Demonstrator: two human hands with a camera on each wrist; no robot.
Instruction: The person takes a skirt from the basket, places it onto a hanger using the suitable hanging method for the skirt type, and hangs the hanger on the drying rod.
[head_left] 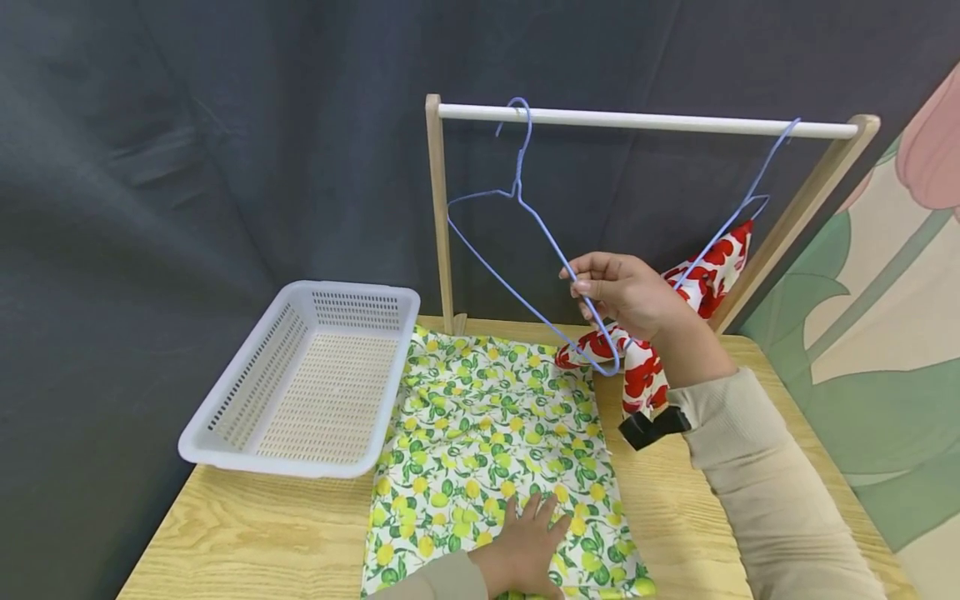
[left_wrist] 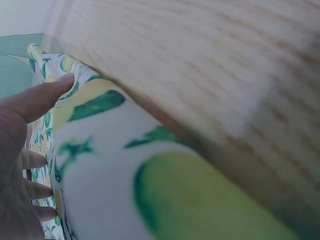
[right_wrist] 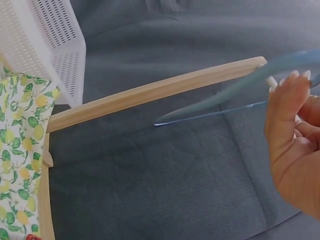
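With thumb and fingers, my right hand (head_left: 628,292) pinches one sloping side of a blue wire hanger (head_left: 518,171). The hanger's hook is over the white rod (head_left: 645,122) of a wooden rack, near its left post. In the right wrist view, the hanger's wire (right_wrist: 220,97) runs out from the fingertips. My left hand (head_left: 525,540) lies with spread fingers on a lemon-print cloth (head_left: 465,425) laid flat on the table. The left wrist view shows its thumb (left_wrist: 62,85) straight along the cloth's edge.
A white perforated basket (head_left: 337,400) stands on the left. At the rack's right end, a second blue hanger (head_left: 761,179) hangs with a red-and-white cloth (head_left: 716,275), partly behind my right arm. A black strap (head_left: 654,427) is at the right cuff. Dark fabric covers the back.
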